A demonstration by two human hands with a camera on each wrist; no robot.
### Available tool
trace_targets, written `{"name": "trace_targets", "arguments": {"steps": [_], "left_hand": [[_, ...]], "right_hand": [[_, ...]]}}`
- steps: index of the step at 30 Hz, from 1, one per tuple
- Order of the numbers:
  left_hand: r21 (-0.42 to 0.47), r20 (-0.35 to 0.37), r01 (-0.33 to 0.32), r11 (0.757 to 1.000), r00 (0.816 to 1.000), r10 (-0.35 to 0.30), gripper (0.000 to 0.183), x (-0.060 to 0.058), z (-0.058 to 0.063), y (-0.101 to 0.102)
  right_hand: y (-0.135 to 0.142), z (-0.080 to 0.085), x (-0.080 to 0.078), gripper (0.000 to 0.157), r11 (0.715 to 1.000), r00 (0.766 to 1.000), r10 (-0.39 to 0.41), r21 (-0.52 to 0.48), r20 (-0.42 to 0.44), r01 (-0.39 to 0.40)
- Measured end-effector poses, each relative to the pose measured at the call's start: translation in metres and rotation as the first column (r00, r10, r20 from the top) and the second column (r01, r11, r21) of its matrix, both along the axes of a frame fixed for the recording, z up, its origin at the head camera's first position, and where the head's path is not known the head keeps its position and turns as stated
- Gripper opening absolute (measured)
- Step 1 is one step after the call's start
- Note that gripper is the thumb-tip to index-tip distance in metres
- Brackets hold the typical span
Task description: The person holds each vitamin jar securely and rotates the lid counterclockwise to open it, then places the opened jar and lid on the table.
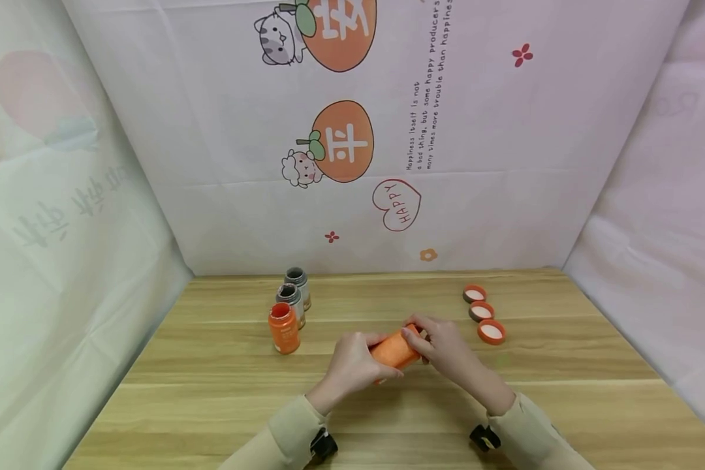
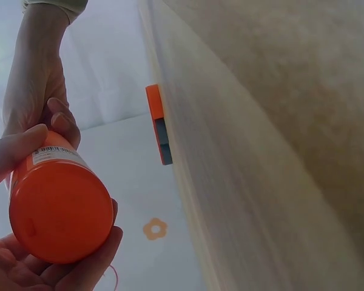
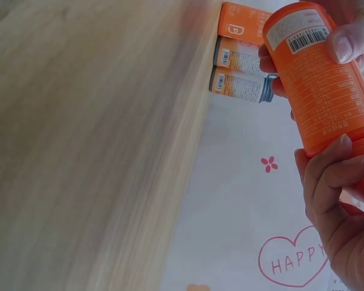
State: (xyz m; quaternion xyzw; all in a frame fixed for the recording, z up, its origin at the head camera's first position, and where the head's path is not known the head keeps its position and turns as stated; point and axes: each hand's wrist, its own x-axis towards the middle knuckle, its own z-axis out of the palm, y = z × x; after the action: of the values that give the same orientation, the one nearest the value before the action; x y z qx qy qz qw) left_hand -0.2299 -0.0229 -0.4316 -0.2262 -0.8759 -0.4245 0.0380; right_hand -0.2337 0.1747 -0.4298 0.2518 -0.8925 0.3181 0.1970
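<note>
An orange bottle [image 1: 395, 351] is held tilted above the table between both hands. My left hand [image 1: 354, 365] grips its body near the base, thumb on one side and fingers on the other. The round base [image 2: 60, 212] of the bottle faces the left wrist camera. My right hand [image 1: 443, 347] curls its fingers round the other end of the bottle, where an orange rim shows in the right wrist view and the fingers hide most of the lid area. A white barcode label [image 3: 306, 37] lies near the base.
An uncapped orange bottle [image 1: 284, 331] stands at the left, with two uncapped grey-necked bottles, a nearer one [image 1: 294, 301] and a farther one [image 1: 301, 285], behind it. Three orange-rimmed lids lie in a row at right: front [image 1: 491, 331], middle [image 1: 482, 311], back [image 1: 474, 294]. Printed cloth [image 1: 493, 196] hangs behind the table.
</note>
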Motion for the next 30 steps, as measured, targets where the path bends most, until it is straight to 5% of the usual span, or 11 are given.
{"name": "trace_targets", "arguments": {"steps": [6,14,30], "left_hand": [[0.001,0.016,0.005,1.000,1.000,-0.005,0.056,-0.002,-0.001,-0.001],[0.153,0.208,0.064,0.986,0.974,-0.095,0.045,-0.003,0.002,-0.003],[0.164,0.271,0.091,0.982,0.953,-0.133,0.041,-0.011,0.007,-0.006]], "right_hand": [[-0.001,0.000,0.000,0.011,1.000,1.000,0.008,-0.019,0.023,-0.008],[0.000,0.002,0.001,0.004,0.999,0.997,0.033,0.006,-0.072,-0.032],[0.004,0.001,-0.001,0.012,0.996,0.990,0.080,-0.019,-0.112,-0.083]]}}
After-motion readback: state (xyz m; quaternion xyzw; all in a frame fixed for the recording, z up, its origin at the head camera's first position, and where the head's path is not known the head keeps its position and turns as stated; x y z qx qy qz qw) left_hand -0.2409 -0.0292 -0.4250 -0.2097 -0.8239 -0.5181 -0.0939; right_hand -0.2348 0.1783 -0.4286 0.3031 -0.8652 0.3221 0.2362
